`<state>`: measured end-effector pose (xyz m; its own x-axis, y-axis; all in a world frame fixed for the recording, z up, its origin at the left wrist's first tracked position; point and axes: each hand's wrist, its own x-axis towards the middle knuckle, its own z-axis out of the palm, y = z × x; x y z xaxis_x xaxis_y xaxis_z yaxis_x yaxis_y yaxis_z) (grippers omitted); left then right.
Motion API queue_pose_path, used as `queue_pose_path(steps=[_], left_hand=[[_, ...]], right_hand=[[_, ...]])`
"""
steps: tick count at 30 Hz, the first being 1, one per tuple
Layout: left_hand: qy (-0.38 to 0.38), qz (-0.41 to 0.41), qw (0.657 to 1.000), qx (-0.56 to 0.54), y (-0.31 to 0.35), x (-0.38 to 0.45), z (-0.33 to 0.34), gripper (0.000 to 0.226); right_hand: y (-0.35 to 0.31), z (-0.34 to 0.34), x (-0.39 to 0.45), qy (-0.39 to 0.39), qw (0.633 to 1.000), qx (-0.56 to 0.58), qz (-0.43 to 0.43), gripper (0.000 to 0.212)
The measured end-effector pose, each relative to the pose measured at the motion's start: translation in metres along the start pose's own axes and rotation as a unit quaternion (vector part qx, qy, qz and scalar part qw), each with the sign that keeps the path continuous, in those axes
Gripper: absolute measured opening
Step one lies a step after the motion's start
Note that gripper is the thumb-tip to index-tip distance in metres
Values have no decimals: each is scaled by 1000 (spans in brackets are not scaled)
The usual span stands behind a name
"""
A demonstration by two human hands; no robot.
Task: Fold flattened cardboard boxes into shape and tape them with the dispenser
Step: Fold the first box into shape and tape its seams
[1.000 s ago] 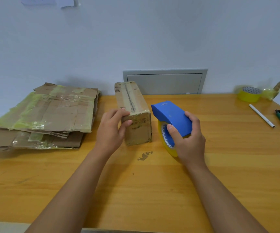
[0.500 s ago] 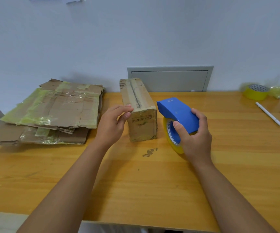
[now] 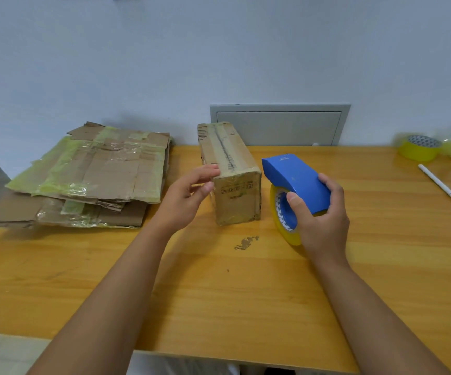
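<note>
Now my left hand (image 3: 189, 197) has loosened off the box (image 3: 231, 171), fingers barely touching, right hand's (image 3: 323, 215) grip clamped on the dispenser (image 3: 296, 182) beside it: taping looks finished.

The box (image 3: 229, 171) is brown cardboard, with a dark seam under clear tape along its top and small dark printed marks on its near end. The dispenser (image 3: 296, 182) is bright blue; its tape roll (image 3: 284, 220) is yellow, with a white core patterned in blue. The flat boxes (image 3: 97, 174) are brown, streaked with pale yellow-green tape. The counter (image 3: 219, 293) is orange-yellow wood grain with one dark scuff. A spare roll (image 3: 419, 148) is yellow; the pen (image 3: 439, 183) is white. The wall (image 3: 219, 50) is pale bluish white, and its panel (image 3: 278, 125) grey.
</note>
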<state>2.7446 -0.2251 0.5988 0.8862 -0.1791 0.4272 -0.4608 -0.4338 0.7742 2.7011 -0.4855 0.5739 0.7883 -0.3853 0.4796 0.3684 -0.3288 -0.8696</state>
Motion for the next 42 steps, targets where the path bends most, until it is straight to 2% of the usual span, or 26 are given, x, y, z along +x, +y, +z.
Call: queue_pose_path(steps=[4,10,15,22,25,35,39,42], left_hand=[[3,-9,999,-38,1,2,-2,36],[13,2,1000,-3,3,3,-1,34],[-7,4,1000,2,1,2,-4,33],[66,86,988,108,3,1,9,26],[72,97,982,147,3,1,11,25],[18,78,988,135,6,-2,3,31],[47,59,984,163,12,-1,11,37],[61,67,979,182,14,3,12,32]], right_hand=[[0,1,0,-5,1000,-1,-2,66],[0,0,0,-8,1000,-4,-10,67],[2,1,0,-7,1000,1,-14,66],[4,0,0,-6,1000,-7,-17,63],[4,0,0,-8,1000,-8,-15,61],[1,0,0,-8,1000,-1,-12,64],[1,1,0,-9,1000,-2,-6,66],[0,0,0,-11,1000,-2,-7,67]])
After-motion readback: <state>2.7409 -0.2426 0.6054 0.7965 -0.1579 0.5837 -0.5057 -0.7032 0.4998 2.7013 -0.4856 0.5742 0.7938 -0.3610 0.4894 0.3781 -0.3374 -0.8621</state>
